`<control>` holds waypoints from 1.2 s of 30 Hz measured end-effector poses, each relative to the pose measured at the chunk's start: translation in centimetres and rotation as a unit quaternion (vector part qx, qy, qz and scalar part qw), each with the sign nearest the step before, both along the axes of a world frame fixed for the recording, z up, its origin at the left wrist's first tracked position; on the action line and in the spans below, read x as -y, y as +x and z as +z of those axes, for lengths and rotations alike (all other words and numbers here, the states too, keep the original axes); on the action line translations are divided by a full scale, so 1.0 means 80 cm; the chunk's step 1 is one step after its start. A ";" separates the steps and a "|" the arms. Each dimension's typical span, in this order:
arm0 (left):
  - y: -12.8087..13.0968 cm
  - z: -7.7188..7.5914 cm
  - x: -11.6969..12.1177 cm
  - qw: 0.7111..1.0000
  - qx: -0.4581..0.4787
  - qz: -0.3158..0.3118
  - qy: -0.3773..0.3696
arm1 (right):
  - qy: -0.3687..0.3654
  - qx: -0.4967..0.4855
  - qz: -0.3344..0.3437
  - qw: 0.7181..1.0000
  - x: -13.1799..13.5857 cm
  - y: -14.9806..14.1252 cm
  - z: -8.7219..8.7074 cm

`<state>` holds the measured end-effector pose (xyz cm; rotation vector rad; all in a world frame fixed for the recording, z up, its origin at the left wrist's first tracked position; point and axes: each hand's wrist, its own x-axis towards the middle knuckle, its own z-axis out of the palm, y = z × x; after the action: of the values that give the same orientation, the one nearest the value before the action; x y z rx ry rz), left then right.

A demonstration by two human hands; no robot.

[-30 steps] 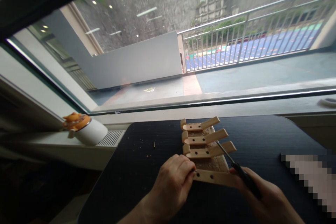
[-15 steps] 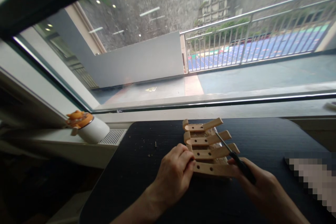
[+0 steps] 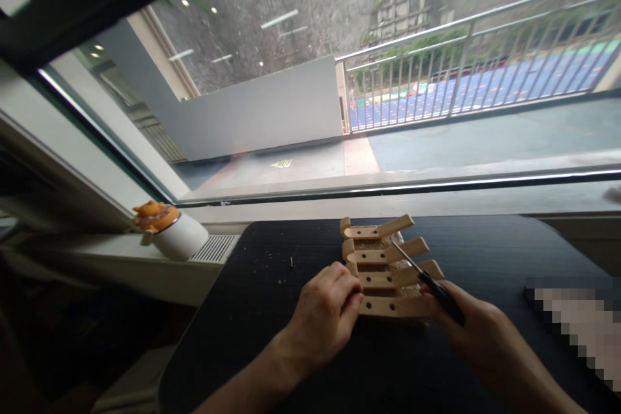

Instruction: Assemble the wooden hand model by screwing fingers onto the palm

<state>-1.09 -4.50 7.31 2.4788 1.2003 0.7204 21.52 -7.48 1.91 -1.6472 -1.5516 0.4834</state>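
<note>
A wooden hook rack (image 3: 377, 279) lies on the black table, made of several pale wooden hooks across a rough brown backing. Each hook shows two dark holes or screw heads. My left hand (image 3: 326, 305) is closed around the left end of the nearest hooks. In my right hand (image 3: 473, 323) is a screwdriver (image 3: 444, 297) with a black handle and thin metal shaft. Its tip is over the second-farthest hook, right of its holes; contact cannot be made out. My right fingers lie against the right end of the nearest hook.
Left of the rack, a small screw (image 3: 292, 262) stands or lies among crumbs on the black table (image 3: 233, 323). A white mug (image 3: 182, 237) with an orange animal-shaped lid is on the sill. A pixelated flat object (image 3: 577, 323) lies at right. The window runs behind the table.
The screwdriver has moved slightly left, its tip closer to the second-farthest hook's right hole. My left hand keeps its hold on the rack. The view has shifted a little.
</note>
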 end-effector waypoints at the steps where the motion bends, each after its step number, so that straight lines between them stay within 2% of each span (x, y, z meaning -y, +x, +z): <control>1: 0.002 0.004 0.000 1.000 -0.012 0.001 0.013 | -0.003 0.013 -0.001 1.000 0.000 0.000 0.001; 5: 0.020 0.015 -0.003 0.995 -0.057 -0.038 0.073 | -0.020 0.058 0.016 0.998 -0.001 0.005 -0.001; 9: 0.040 0.008 -0.011 0.986 -0.107 -0.085 0.093 | -0.038 0.092 0.019 0.995 -0.002 0.009 -0.006; 15: 0.049 -0.004 -0.019 0.984 -0.136 -0.085 0.075 | -0.055 0.109 0.039 0.992 -0.003 0.010 -0.003; 22: 0.049 -0.007 -0.022 0.980 -0.164 -0.090 0.072 | -0.053 0.109 0.025 0.992 -0.002 0.005 0.002; 30: 0.057 -0.005 -0.024 0.970 -0.193 -0.123 0.085 | -0.034 0.105 0.020 0.994 0.002 0.003 0.002; 36: 0.056 -0.007 -0.028 0.969 -0.195 -0.129 0.085 | -0.071 0.121 0.027 0.990 0.005 0.003 0.006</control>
<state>3.43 -2.28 6.72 2.9449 0.9302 0.2825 21.79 -7.89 2.41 -1.8308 -1.7772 0.4432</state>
